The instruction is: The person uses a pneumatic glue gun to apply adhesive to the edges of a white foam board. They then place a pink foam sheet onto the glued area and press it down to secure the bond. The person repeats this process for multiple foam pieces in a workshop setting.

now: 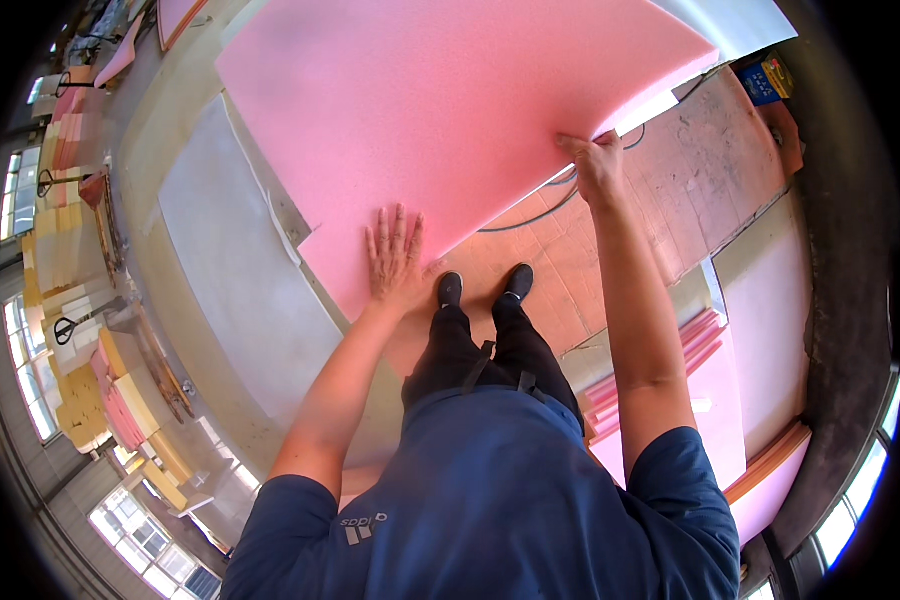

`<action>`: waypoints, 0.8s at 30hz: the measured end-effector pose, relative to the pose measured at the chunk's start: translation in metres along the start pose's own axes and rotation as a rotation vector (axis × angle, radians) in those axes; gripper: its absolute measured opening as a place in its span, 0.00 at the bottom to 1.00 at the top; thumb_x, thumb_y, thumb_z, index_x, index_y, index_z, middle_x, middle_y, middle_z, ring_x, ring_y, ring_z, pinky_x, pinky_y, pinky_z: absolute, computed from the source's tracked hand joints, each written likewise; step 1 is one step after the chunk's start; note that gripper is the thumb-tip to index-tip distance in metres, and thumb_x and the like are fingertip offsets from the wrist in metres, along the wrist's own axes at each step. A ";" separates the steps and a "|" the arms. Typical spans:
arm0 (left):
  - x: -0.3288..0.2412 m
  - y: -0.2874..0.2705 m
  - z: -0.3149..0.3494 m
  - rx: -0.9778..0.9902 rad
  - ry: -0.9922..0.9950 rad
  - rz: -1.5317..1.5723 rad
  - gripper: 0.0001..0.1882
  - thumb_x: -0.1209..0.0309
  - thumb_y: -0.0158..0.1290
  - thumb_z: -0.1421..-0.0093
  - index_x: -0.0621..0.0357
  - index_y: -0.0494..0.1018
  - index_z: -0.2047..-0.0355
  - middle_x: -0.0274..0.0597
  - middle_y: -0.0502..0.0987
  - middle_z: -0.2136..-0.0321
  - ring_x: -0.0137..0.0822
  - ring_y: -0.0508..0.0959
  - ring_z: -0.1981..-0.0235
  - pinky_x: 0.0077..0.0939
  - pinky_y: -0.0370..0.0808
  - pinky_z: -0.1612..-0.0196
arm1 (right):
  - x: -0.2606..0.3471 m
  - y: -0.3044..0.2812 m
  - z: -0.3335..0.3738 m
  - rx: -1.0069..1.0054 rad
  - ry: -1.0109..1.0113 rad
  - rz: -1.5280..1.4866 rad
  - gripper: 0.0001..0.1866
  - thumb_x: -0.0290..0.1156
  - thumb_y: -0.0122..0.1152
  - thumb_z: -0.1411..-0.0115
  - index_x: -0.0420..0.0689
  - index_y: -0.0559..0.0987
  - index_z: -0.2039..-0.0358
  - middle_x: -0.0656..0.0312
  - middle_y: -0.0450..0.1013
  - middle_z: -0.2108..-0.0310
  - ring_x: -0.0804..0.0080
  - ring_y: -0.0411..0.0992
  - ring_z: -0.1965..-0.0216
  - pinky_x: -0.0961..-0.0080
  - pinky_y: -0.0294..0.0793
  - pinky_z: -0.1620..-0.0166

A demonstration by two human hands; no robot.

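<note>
A large pink foam sheet (430,120) spreads across the top middle, in front of my body. My left hand (395,255) lies flat on its near left part, fingers stretched out. At the sheet's near right edge, my right hand (595,160) grips the rim, with the thumb on top and the other fingers hidden beneath. Under that edge a white strip shows, and a dark cable (535,215) curves out below it.
Cardboard (570,270) covers the floor under my feet. A pale sheet (230,260) lies to the left. Pink foam pieces (660,370) are stacked at the right. Yellow and pink foam stacks with pallet jacks (70,328) line the far left. A blue box (760,82) sits at the upper right.
</note>
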State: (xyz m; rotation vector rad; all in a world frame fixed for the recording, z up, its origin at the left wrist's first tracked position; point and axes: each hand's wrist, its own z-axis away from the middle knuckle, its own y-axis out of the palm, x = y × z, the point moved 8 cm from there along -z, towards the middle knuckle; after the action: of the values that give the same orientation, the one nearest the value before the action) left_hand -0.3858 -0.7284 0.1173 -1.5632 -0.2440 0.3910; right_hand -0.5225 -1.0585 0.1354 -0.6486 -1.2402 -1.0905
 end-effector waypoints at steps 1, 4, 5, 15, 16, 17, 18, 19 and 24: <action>0.000 0.000 0.000 0.004 0.000 -0.002 0.47 0.38 0.43 0.37 0.47 0.42 0.26 0.51 0.41 0.26 0.61 0.41 0.27 0.64 0.38 0.30 | 0.000 -0.001 0.001 -0.004 0.008 0.012 0.12 0.14 0.65 0.50 0.30 0.80 0.63 0.53 0.79 0.64 0.67 0.78 0.64 0.74 0.77 0.60; -0.001 0.000 0.000 0.024 -0.002 -0.016 0.47 0.38 0.44 0.37 0.47 0.43 0.26 0.52 0.41 0.26 0.61 0.41 0.27 0.65 0.38 0.30 | -0.011 -0.004 -0.003 0.001 0.041 -0.017 0.13 0.14 0.65 0.50 0.27 0.79 0.62 0.50 0.79 0.62 0.65 0.78 0.62 0.73 0.77 0.58; -0.001 0.000 -0.001 0.039 -0.006 -0.021 0.47 0.38 0.45 0.37 0.47 0.43 0.26 0.52 0.42 0.26 0.62 0.41 0.27 0.65 0.38 0.30 | -0.017 -0.007 -0.006 0.005 0.052 -0.038 0.14 0.14 0.65 0.50 0.26 0.79 0.61 0.49 0.78 0.61 0.65 0.78 0.61 0.72 0.77 0.58; -0.008 -0.005 -0.005 0.056 -0.016 0.024 0.48 0.39 0.48 0.39 0.53 0.47 0.27 0.55 0.42 0.27 0.64 0.39 0.27 0.67 0.34 0.30 | -0.049 -0.020 -0.013 -0.039 0.158 0.013 0.12 0.16 0.69 0.51 0.32 0.78 0.65 0.61 0.75 0.74 0.78 0.66 0.80 0.78 0.62 0.77; -0.009 -0.007 -0.006 0.050 -0.016 0.030 0.49 0.39 0.48 0.39 0.53 0.47 0.27 0.55 0.42 0.27 0.64 0.39 0.27 0.67 0.34 0.30 | -0.050 -0.020 -0.014 -0.036 0.160 0.014 0.12 0.16 0.69 0.52 0.33 0.78 0.65 0.61 0.74 0.74 0.78 0.65 0.80 0.78 0.62 0.78; -0.010 -0.007 -0.006 0.045 -0.016 0.029 0.49 0.39 0.48 0.39 0.54 0.47 0.27 0.56 0.42 0.27 0.64 0.39 0.27 0.67 0.34 0.30 | -0.050 -0.020 -0.015 -0.032 0.161 0.015 0.13 0.17 0.69 0.52 0.34 0.78 0.65 0.62 0.74 0.75 0.78 0.65 0.81 0.78 0.62 0.78; -0.012 -0.006 -0.004 0.039 -0.017 0.028 0.49 0.39 0.49 0.40 0.55 0.47 0.27 0.56 0.42 0.27 0.64 0.39 0.27 0.67 0.34 0.30 | -0.057 -0.025 -0.014 -0.058 0.161 0.018 0.14 0.17 0.70 0.53 0.34 0.78 0.65 0.62 0.74 0.75 0.77 0.66 0.80 0.77 0.63 0.77; -0.013 -0.004 -0.005 0.025 -0.018 0.026 0.49 0.39 0.49 0.40 0.55 0.48 0.28 0.56 0.42 0.27 0.64 0.38 0.27 0.68 0.34 0.31 | -0.066 -0.031 -0.015 -0.080 0.153 0.020 0.15 0.18 0.71 0.53 0.35 0.78 0.64 0.62 0.74 0.74 0.77 0.66 0.79 0.77 0.64 0.76; -0.036 -0.003 -0.055 -0.061 -0.183 0.182 0.48 0.42 0.51 0.39 0.55 0.48 0.28 0.55 0.41 0.27 0.62 0.36 0.27 0.66 0.33 0.30 | -0.055 -0.064 -0.012 -0.247 -0.065 0.266 0.35 0.28 0.74 0.52 0.36 0.66 0.46 0.53 0.72 0.56 0.64 0.70 0.59 0.67 0.71 0.57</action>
State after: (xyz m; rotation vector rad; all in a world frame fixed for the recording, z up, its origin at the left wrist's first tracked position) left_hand -0.3971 -0.7929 0.1232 -1.6159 -0.2577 0.6767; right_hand -0.5737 -1.0770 0.0699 -1.0144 -1.0457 -1.0128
